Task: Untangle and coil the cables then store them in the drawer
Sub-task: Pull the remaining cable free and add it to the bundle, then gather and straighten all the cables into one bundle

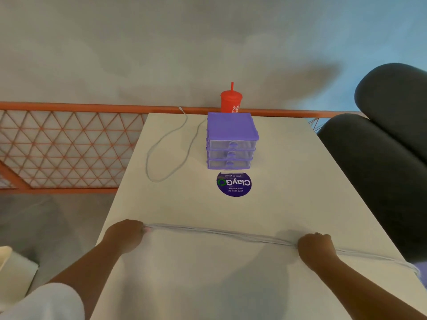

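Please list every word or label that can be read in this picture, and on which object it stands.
"ClayGo": round purple sticker, upside down in view.
"Clean as you go": same sticker, small.
"Let's keep our pantries clean": same sticker, small.
"ola": white script on the red cup, start hidden behind the drawer unit.

White table, orange lattice railing, dark chairs.

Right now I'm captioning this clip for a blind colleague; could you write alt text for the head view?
The left hand and right hand hold a bundle of pale cable taut over the near end of a white table. Farther back, a second cable lies looped beside a closed purple drawer unit, a red cup behind it.
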The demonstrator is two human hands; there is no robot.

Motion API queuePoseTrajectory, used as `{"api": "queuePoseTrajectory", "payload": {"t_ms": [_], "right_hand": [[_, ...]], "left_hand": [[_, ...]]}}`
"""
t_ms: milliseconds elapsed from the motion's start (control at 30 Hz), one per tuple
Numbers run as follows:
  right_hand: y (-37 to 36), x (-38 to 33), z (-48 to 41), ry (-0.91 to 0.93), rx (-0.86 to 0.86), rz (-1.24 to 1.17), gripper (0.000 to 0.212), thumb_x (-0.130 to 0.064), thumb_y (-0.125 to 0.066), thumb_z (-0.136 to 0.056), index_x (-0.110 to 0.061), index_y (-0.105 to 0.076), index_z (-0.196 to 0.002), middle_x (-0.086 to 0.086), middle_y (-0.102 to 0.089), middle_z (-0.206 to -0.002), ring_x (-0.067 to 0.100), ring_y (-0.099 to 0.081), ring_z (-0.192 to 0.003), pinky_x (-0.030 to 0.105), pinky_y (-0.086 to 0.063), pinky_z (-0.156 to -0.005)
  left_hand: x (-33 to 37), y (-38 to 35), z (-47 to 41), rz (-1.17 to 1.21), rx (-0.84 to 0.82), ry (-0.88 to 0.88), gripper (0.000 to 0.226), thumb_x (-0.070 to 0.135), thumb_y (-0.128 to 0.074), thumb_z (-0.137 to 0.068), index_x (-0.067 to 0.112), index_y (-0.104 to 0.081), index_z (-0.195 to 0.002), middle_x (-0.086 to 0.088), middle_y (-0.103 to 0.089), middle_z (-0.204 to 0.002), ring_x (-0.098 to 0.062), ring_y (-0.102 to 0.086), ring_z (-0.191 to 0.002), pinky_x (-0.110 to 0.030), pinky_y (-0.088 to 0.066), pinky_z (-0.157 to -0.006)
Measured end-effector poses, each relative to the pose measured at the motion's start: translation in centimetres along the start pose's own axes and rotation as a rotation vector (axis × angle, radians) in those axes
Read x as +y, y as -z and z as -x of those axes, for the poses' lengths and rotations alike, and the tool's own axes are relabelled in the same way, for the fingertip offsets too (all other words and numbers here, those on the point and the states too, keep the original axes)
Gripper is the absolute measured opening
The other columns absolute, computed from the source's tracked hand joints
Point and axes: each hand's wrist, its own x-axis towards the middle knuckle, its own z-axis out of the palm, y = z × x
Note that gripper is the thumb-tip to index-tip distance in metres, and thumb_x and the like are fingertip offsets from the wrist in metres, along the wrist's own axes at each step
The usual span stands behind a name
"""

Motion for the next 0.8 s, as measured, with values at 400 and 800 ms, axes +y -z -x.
{"api": "queuePoseTrajectory", "payload": {"t_ms": [400, 800], "right_hand": [[15.3, -10.8, -4.8, 0.345, 0.021, -0.719, 0.043, -0.026, -0.048, -0.094, -0.016, -0.043, -0.136, 0.004, -0.042, -0.143, 0.020, -0.040, -0.130, 0.027, -0.030, -0.106], [28.4, -21.3, -18.7, 0.378, 0.035, -1.289, 0.033, -0.015, -0.056, -0.090, -0.009, -0.057, -0.122, 0.010, -0.056, -0.129, 0.022, -0.051, -0.118, 0.023, -0.037, -0.091]], "left_hand": [[-0.2, 5.3, -4.3, 1.470, -0.505, 0.141, 0.042, 0.039, -0.044, -0.096, 0.017, -0.041, -0.061, 0.002, -0.044, -0.053, -0.013, -0.041, -0.051, -0.023, -0.038, -0.051], [-0.2, 9.6, -13.9, 1.470, -0.822, 0.072, 0.040, 0.044, -0.047, -0.091, 0.021, -0.044, -0.058, 0.008, -0.029, -0.049, -0.005, -0.030, -0.038, -0.018, -0.036, -0.045]]}}
